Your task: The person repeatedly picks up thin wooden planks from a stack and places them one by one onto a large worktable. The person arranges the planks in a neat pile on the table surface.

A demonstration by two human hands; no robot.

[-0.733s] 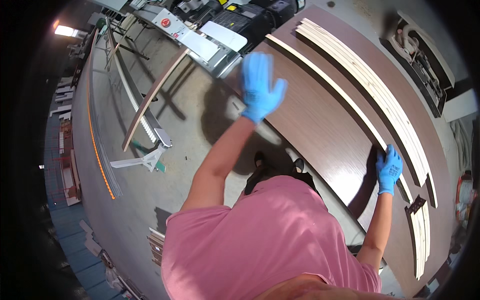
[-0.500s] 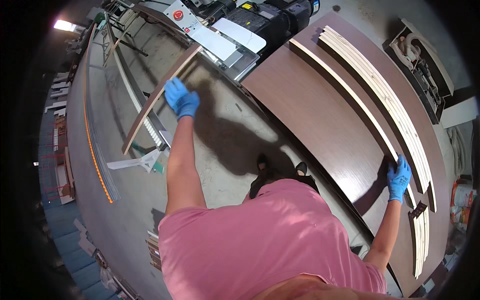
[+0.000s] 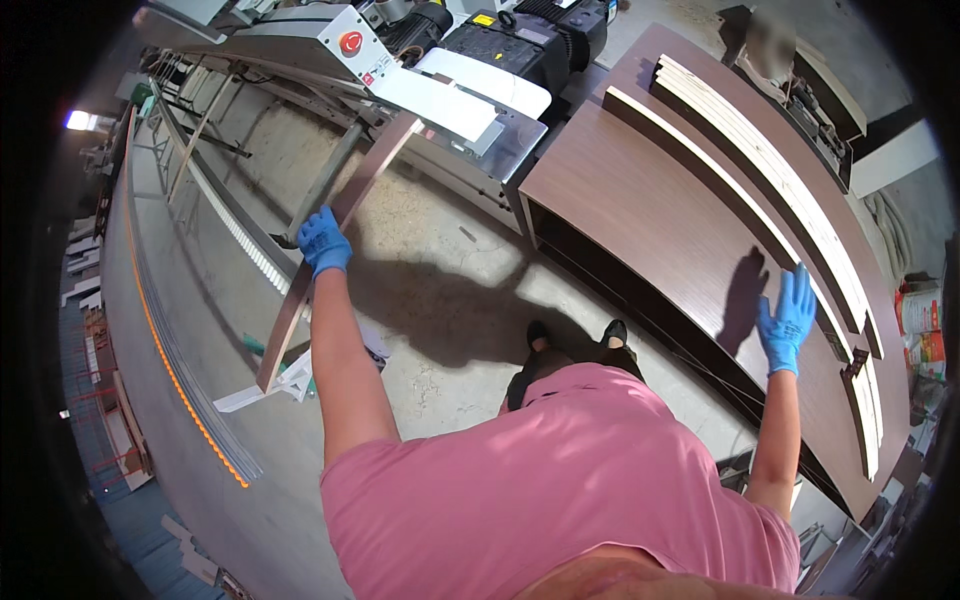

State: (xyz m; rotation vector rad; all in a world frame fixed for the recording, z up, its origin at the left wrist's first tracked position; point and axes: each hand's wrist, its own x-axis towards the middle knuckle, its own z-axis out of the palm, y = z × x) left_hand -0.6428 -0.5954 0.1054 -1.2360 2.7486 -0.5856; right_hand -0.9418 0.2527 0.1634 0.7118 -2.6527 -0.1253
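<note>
one long brown strip (image 3: 335,235) runs through left hand (image 3: 324,241) grip.

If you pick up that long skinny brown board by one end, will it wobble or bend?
Probably a bit. The long brown board is very long and narrow, so its far end would likely sag or sway. It looks like rigid wood panel, so it shouldn't flop. The left hand grips it mid-length, which likely balances it better; the right hand is open over the stacked panels.
</note>
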